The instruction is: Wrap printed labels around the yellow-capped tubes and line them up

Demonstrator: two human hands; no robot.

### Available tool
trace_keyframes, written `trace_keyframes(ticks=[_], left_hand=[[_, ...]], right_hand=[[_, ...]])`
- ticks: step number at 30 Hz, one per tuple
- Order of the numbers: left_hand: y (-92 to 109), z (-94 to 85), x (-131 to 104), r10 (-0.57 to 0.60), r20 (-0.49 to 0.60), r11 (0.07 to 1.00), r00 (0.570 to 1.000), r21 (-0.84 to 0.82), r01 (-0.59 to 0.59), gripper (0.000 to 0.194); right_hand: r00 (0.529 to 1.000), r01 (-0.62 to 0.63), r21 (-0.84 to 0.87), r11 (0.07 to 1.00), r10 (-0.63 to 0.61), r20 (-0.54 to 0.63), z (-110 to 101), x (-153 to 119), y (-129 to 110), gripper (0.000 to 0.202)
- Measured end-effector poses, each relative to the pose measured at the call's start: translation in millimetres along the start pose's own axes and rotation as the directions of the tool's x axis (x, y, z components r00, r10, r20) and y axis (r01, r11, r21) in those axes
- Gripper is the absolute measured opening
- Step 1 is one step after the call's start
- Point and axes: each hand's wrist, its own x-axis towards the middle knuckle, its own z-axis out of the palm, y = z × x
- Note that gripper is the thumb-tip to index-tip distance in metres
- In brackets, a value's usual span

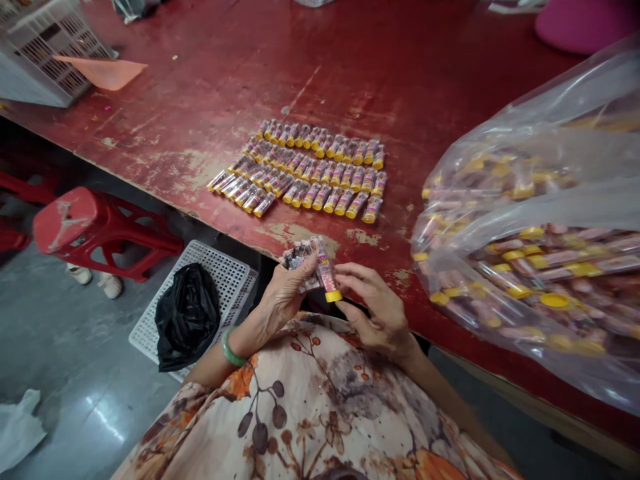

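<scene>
Left hand (286, 290) clamps a bunch of slim clear-plastic tubes (327, 279) at the near table edge, yellow-capped one foremost; right hand (377, 308) half-curled beside it, can't tell if gripping. Beyond, rows of glossy yellow-ended cylinders (321, 197) on a scuffed, paint-worn red table (450, 80). Far right, filmy clear bag (550, 208) heaped with similar tubes; lower left, perforated white basket (231, 267) bearing a crinkled black bag (187, 317).
</scene>
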Motion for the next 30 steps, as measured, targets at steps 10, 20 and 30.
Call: trace_keyframes(ticks=[10,20,30], left_hand=[[-7.1,5.4,-11.7,-0.034,0.075,0.998,0.997,0.049,0.03,0.034],[-11.4,5.6,-12.9,-0.01,0.085,0.997,0.996,0.075,0.004,0.037],[-13.7,8.3,-14.2,-0.023,0.063,0.997,0.998,0.069,0.019,0.036]], right_hand=[[0.95,0.029,-0.119,0.993,-0.064,-0.306,12.3,6.5,-5.6,0.037],[0.909,-0.002,-0.096,0.995,-0.038,-0.416,18.3,3.8,-10.3,0.035],[0.919,-0.024,-0.241,0.97,-0.073,-0.388,19.8,-3.4,-6.8,0.03]])
